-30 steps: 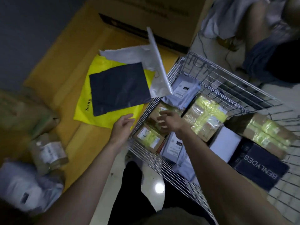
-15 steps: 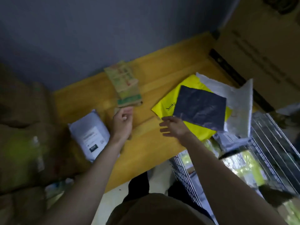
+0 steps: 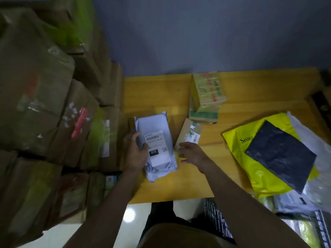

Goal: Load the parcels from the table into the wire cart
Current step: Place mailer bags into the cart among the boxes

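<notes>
A grey poly mailer (image 3: 157, 126) with a white label lies on the wooden table (image 3: 157, 92). My left hand (image 3: 135, 153) grips its left edge, thumb on top near the label. My right hand (image 3: 191, 154) hovers open, fingers spread, just right of the mailer and at the near end of a small brown box (image 3: 188, 131). A green-printed box stack (image 3: 206, 93) stands behind it. At the right lie a yellow mailer (image 3: 250, 165), a dark mailer (image 3: 281, 154) on top of it, and a white mailer (image 3: 320, 158). The wire cart (image 3: 215, 217) shows at the lower right, mostly cut off.
Large taped cardboard boxes (image 3: 39, 104) are piled high along the left, right against the table's left edge. A grey wall (image 3: 197, 33) stands behind the table. Pale floor (image 3: 129, 213) shows below the table's near edge, by my legs.
The view swung left from the cart to the table. My left hand moved from the small brown box onto the grey mailer. My right hand came left from the yellow mailer.
</notes>
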